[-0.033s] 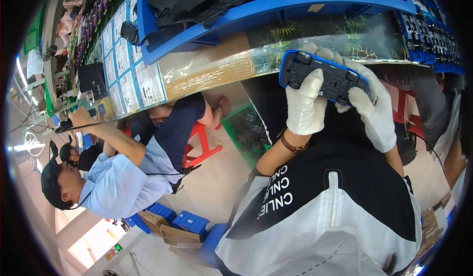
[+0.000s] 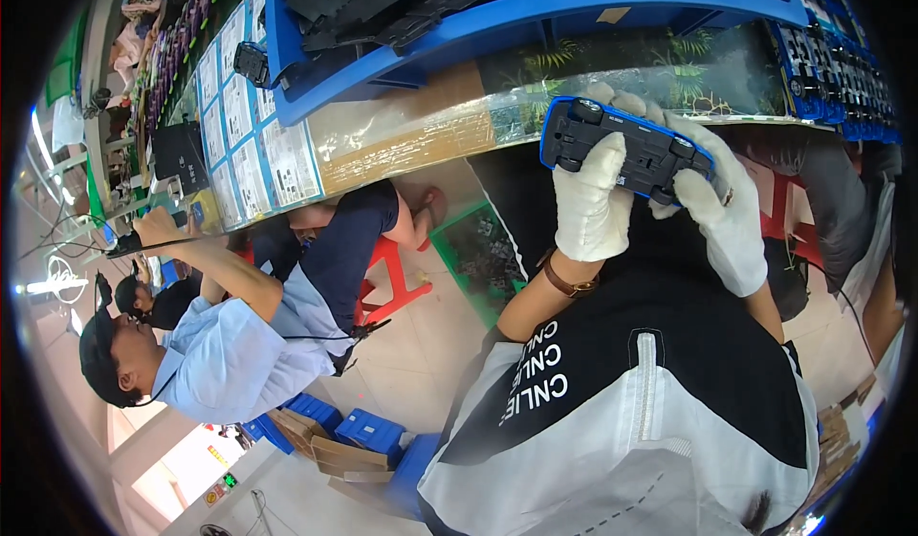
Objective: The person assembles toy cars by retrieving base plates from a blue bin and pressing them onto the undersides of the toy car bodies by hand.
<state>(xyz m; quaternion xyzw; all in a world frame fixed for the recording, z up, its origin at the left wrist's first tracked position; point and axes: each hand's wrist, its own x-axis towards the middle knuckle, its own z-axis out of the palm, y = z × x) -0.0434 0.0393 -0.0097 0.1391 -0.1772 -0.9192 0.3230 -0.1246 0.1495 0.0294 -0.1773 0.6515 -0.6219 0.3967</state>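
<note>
Upper centre, big blue plastic bin (image 2: 535, 17) w/ flat black plastic parts (image 2: 402, 0) is at the clear-covered worktop (image 2: 411, 149). Upper R of centre, white-gloved L hand (image 2: 593, 211) grips blue toy car w/ black plastic underside (image 2: 645, 144) facing the cam; white-gloved R hand (image 2: 727, 216) grasps its R end. For good handling, prob. best keep thumb pressure light & both ends supported.

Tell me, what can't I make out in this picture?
All in the head view:
Top of the toy car: faces away from us.
Left grip and right grip: partly hidden behind the toy car.
Black parts and blue bin: cut off by the top edge.
Pieces in the green crate: too small and blurred to identify.
Print on the paper sheets: too small to read.
</note>
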